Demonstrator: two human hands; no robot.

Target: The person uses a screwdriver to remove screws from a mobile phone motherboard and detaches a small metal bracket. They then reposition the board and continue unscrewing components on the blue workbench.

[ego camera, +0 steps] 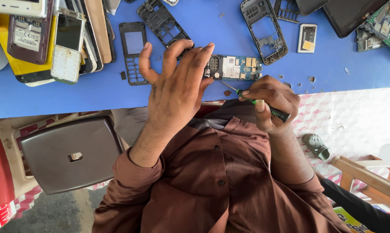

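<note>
One blue-and-silver phone circuit board lies on the blue table, at 12 o'clock from the hands. Left hand: fingers spread, fingertips touching the board's left end. Right hand: fingers clamped on one green-handled screwdriver. Three black plastic phone frames lie beyond; one white-labelled rectangular battery at 2 o'clock.

Left hand hides the circuit board's near end and part of a black phone frame; beyond it, stacked handsets are cut by the top edge; screwdriver tip too small to tell.
</note>
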